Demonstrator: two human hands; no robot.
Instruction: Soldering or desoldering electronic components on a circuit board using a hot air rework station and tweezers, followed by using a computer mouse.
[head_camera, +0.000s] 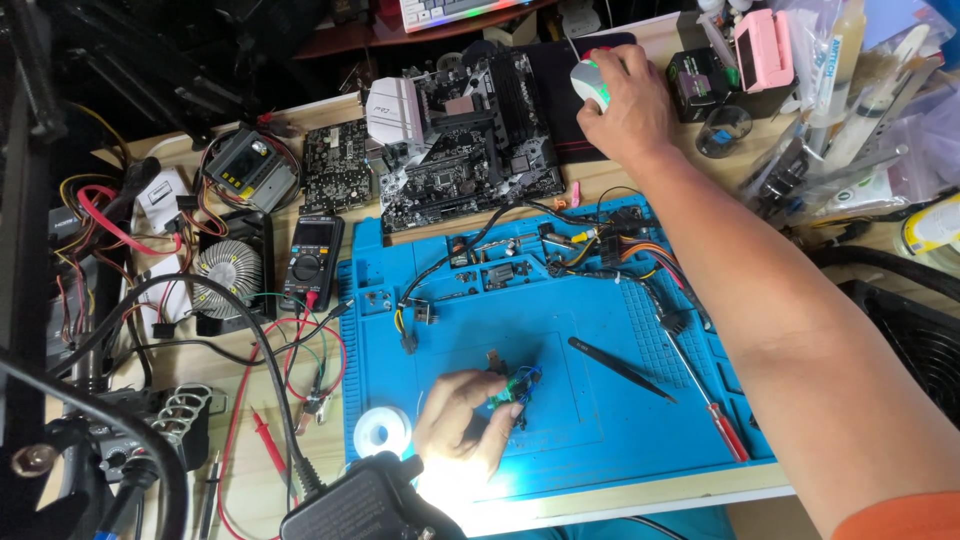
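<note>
My left hand (462, 420) rests on the blue work mat (590, 420) near its front edge, fingers pinched on a small green circuit board (510, 390) with blue parts. My right hand (625, 100) reaches far across the desk and lies over a white and grey computer mouse (590, 82) on a dark mouse pad (560, 90). Black tweezers (620, 368) lie on the mat to the right of the small board. A red-handled screwdriver (712, 408) lies along the mat's right side.
A large motherboard (470, 140) and a smaller black board (335, 165) lie beyond the mat. A multimeter (312, 258), a round heatsink fan (227, 270), a solder spool (383, 432) and tangled wires (290, 350) crowd the left. Bottles and syringes (850, 90) stand at the back right.
</note>
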